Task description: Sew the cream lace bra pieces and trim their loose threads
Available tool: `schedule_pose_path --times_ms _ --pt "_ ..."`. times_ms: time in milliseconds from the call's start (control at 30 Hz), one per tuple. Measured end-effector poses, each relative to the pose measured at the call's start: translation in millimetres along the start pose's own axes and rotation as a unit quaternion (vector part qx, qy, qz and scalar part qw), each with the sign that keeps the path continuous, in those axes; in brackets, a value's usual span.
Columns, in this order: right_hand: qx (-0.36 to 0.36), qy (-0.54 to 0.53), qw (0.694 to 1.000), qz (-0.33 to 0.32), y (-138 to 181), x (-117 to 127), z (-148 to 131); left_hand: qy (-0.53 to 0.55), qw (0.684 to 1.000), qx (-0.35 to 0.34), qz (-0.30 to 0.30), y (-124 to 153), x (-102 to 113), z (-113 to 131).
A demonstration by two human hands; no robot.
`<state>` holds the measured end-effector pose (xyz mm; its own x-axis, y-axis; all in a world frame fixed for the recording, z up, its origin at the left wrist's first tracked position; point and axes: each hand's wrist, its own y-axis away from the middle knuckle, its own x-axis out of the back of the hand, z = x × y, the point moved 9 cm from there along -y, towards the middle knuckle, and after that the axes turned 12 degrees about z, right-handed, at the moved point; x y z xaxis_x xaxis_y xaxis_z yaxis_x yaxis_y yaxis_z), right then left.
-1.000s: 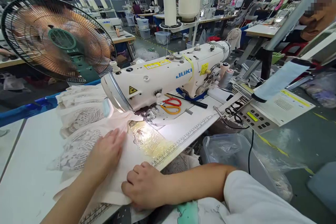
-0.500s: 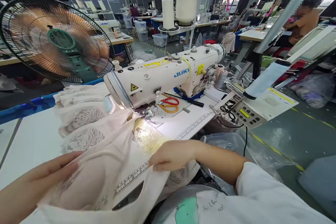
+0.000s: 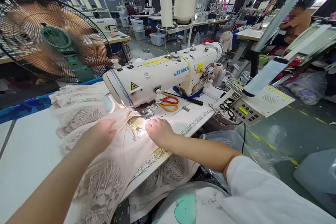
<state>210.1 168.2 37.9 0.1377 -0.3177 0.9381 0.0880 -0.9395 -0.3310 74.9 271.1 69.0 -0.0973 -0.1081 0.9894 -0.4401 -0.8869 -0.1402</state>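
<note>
A pale beige bra (image 3: 128,161) with lace lies over the front of the sewing machine bed, and its upper edge runs under the machine's needle area. My left hand (image 3: 101,134) is closed on the fabric left of the needle. My right hand (image 3: 159,131) has its fingers curled on the fabric edge just right of the presser foot (image 3: 147,113). Between my hands the lamp lights a shiny, clear-yellowish patch (image 3: 137,127). One lace cup (image 3: 105,178) hangs toward the table's front edge. My fingertips are partly hidden.
The white sewing machine (image 3: 147,77) stands ahead. Scissors with red and orange handles (image 3: 169,103) lie on its bed near a black-handled tool (image 3: 195,102). More lace bras (image 3: 84,115) are piled left. A fan (image 3: 56,38) stands behind; a control box (image 3: 252,108) is at right.
Both hands have moved up to the needle area, the left one forward and right. The bra has been drawn forward and spread on the bed; its raised strap is down.
</note>
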Motion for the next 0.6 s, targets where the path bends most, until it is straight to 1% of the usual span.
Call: schedule_pose_path --times_ms 67,133,200,300,400,467,533,600 --pt "0.001 0.001 1.0 -0.021 11 -8 -6 0.021 0.999 -0.01 -0.023 -8 -19 31" --pt "0.009 0.001 1.0 -0.023 24 -16 -15 0.033 0.999 -0.004 -0.029 -16 -34 49" --pt "0.023 0.001 1.0 0.004 34 -20 -26 0.033 0.999 0.018 -0.026 -25 -45 52" --pt "0.069 -0.01 0.997 0.045 40 -23 -38 0.023 0.997 0.065 -0.035 -40 -54 41" --pt "0.144 -0.036 0.989 0.026 32 -26 -43 0.018 0.995 0.087 -0.05 -53 -54 31" --pt "0.21 -0.053 0.976 0.002 25 -25 -45 0.02 0.996 0.076 -0.044 -55 -47 30" --pt "0.274 -0.069 0.959 -0.014 19 -24 -46 0.028 0.999 0.037 -0.02 -49 -37 34" --pt "0.314 -0.087 0.945 -0.015 14 -23 -45 0.048 0.998 -0.034 0.0 -33 -32 44"
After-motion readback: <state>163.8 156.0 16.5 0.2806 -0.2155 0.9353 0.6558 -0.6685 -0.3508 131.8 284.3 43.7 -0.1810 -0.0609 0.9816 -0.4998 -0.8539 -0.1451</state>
